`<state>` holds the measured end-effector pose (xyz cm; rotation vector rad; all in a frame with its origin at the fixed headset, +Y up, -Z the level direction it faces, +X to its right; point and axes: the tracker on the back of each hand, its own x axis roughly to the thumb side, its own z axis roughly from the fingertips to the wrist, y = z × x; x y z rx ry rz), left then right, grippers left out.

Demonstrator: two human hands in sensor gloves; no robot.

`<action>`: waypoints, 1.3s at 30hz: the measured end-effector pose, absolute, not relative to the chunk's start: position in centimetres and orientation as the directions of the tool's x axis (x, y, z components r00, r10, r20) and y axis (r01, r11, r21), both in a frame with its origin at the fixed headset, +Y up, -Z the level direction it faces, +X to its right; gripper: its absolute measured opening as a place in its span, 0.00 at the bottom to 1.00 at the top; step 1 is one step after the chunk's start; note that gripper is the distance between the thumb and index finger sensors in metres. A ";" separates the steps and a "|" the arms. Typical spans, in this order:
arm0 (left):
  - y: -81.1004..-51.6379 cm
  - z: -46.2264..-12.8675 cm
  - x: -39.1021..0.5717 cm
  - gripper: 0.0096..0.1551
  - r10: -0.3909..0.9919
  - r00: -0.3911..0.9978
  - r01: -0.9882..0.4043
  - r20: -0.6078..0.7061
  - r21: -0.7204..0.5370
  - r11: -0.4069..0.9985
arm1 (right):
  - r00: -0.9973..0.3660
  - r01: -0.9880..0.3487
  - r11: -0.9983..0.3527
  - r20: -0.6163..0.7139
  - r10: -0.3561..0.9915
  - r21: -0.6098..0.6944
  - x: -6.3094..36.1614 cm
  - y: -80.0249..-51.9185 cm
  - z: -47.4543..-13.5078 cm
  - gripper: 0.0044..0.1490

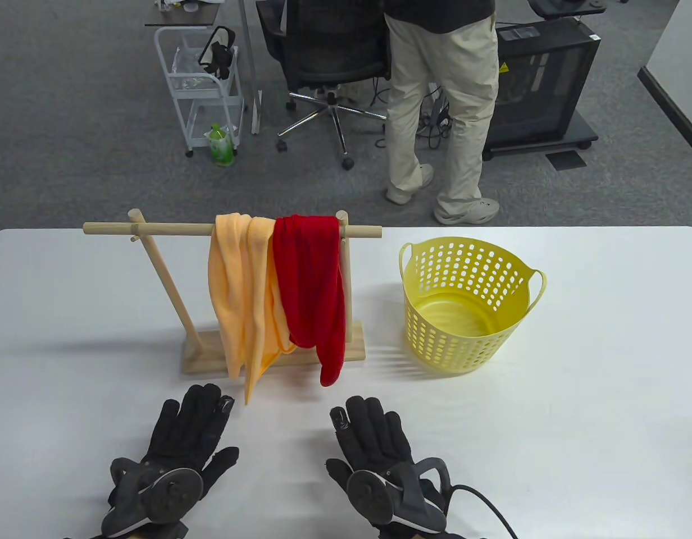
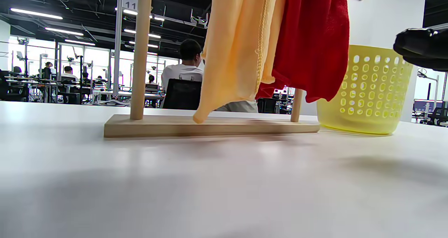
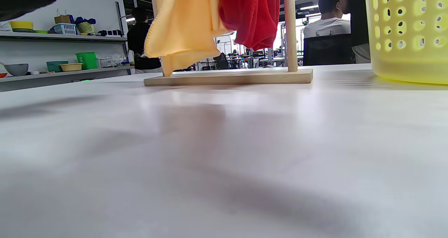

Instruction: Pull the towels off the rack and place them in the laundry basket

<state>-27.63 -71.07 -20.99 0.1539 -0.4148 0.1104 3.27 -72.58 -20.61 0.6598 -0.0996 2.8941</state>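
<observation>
A wooden rack [image 1: 172, 229] stands mid-table with an orange towel [image 1: 242, 292] and a red towel [image 1: 315, 286] draped over its bar. To its right sits a yellow perforated laundry basket [image 1: 464, 306], with nothing inside. My left hand [image 1: 194, 412] lies flat on the table just in front of the orange towel's hanging tip, fingers straight, holding nothing. My right hand [image 1: 365, 421] lies flat below the red towel's end, also holding nothing. The wrist views show the orange towel [image 2: 238, 52] [image 3: 182, 24], red towel [image 2: 311, 42] [image 3: 250, 14] and basket [image 2: 364, 91] [image 3: 406, 35] from table height.
The white table [image 1: 576, 421] spreads wide around the rack. Beyond its far edge stand a person in beige trousers [image 1: 441, 106], an office chair [image 1: 323, 62], a white cart [image 1: 203, 90] and a black cabinet [image 1: 540, 78].
</observation>
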 end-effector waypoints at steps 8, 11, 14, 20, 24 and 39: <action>-68.2 -21.9 -29.5 0.43 -0.024 0.929 -0.111 0.370 0.339 0.934 | -0.887 -0.197 -0.980 0.433 0.164 -0.032 3.4 -72.2 -20.5 0.47; -66.0 -23.2 -30.8 0.43 -0.004 0.950 -0.124 0.313 0.387 0.914 | -0.888 -0.192 -0.981 0.432 0.159 -0.035 3.4 -72.2 -20.4 0.47; -63.4 -24.6 -31.9 0.43 0.085 0.953 -0.206 0.289 0.418 0.885 | -0.889 -0.189 -0.981 0.429 0.158 -0.030 3.4 -72.2 -20.4 0.47; -57.6 -27.0 -33.2 0.46 0.305 0.918 -0.394 0.255 0.480 0.784 | -0.889 -0.198 -0.979 0.429 0.161 -0.043 3.5 -72.0 -20.3 0.47; -54.3 -28.8 -33.0 0.46 0.359 0.902 -0.432 0.239 0.503 0.748 | -0.887 -0.197 -0.980 0.432 0.165 -0.029 3.5 -72.0 -20.4 0.47; -50.8 -35.1 -30.6 0.46 0.359 0.931 -0.351 0.067 0.440 0.826 | -0.874 -0.200 -0.980 0.447 0.188 0.021 3.3 -72.2 -20.3 0.47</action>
